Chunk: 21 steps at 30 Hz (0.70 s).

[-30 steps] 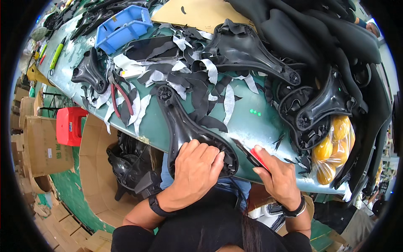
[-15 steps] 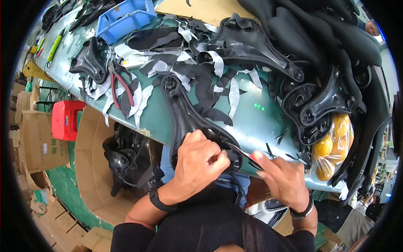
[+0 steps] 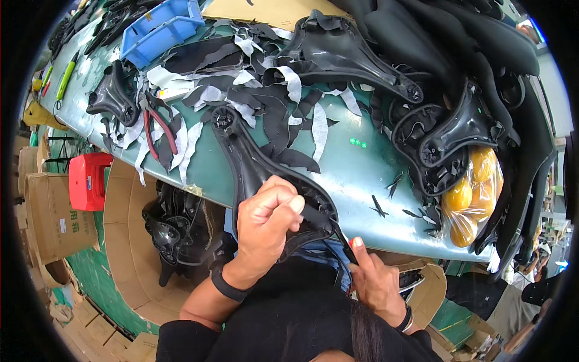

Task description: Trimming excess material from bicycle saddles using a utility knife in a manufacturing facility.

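Observation:
A black bicycle saddle [image 3: 250, 160] lies underside up across the table's near edge, its narrow nose pointing away from me. My left hand [image 3: 262, 226] is closed over the wide end, pinching a strip of black cover material [image 3: 315, 217] that runs from the saddle's rim. In my right hand [image 3: 379, 283] is a slim, dark cutting tool [image 3: 344, 242] with a bit of red at the thumb. Its tip meets the rim beside the strip; whether it is scissors or a knife is hard to see.
Black and grey offcuts [image 3: 274, 111] litter the table, with red-handled pliers [image 3: 160, 130] and a blue bin [image 3: 160, 36] at the left. More saddles [image 3: 347, 51] lie behind; others are piled right, beside a bag of yellow round things [image 3: 473, 199]. A cardboard box [image 3: 129, 241] stands lower left.
My left hand has lifted and turned, drawing the black strip up from the rim. My right hand has moved left and down with the tool, now steeper against the rim.

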Tool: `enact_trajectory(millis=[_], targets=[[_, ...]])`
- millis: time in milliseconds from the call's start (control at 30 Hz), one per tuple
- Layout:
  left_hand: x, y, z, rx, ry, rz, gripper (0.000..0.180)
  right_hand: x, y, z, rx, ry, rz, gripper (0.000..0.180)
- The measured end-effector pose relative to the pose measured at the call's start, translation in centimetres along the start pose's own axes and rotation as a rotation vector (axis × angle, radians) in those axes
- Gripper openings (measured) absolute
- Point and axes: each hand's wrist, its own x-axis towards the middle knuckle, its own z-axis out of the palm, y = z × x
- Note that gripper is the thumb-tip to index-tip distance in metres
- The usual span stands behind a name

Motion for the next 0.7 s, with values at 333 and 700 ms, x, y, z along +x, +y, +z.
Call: enact_trajectory(millis=[333,700], targets=[[5.0,3.8,1.1,0.614,-0.555,0.278,0.019,6.2,1.4,-4.1,-0.223,0.002,-0.091,0.05],[9.6,3.4,2.2,-0.313,-0.011,0.103,0.016,5.3,-0.8,-0.5,-0.003,0.102,0.127,0.055]])
